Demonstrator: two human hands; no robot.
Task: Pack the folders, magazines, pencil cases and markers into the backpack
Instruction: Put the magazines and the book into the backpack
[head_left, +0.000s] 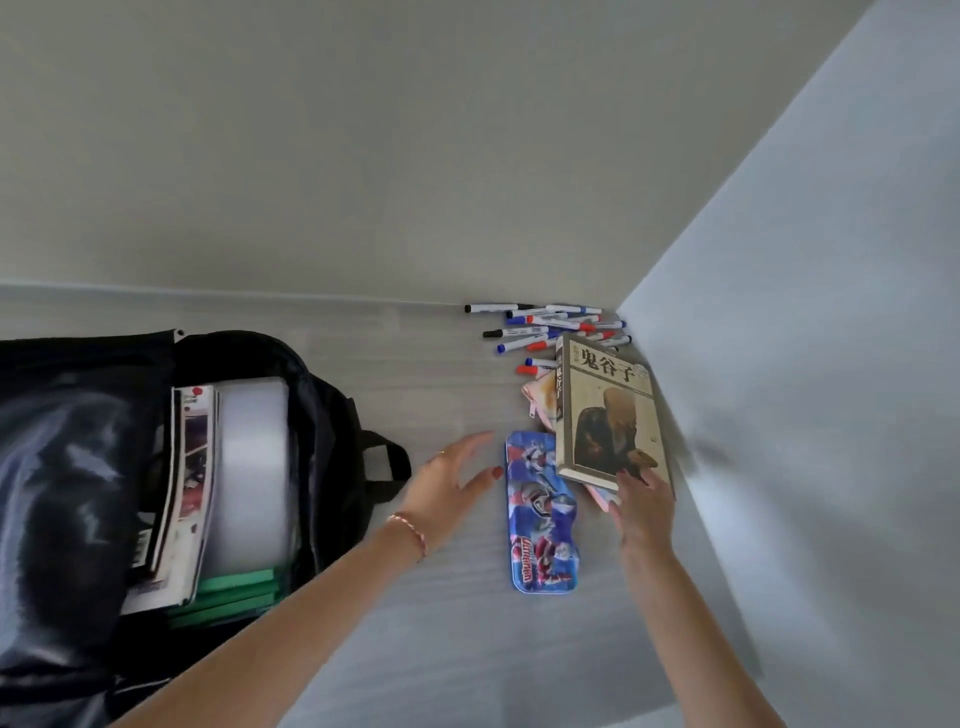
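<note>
Beige book (610, 413) gripped at its near edge by right hand (644, 512); left hand (449, 480) spread, holding nothing

The black backpack (78, 467) lies unzipped on the left, with magazines (189, 488), a translucent folder (254, 467) and green folders (234, 592) standing inside. A blue cartoon-printed pencil case (540, 512) lies flat beside a pinkish one (540, 395) half under a beige book (610, 410). Markers (550, 330) with black, blue and red caps lie heaped in the far corner.

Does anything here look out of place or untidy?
Yes. The markers lie scattered in the corner, not packed. The book rests tilted on a pink pencil case, its near edge under the right hand.
</note>
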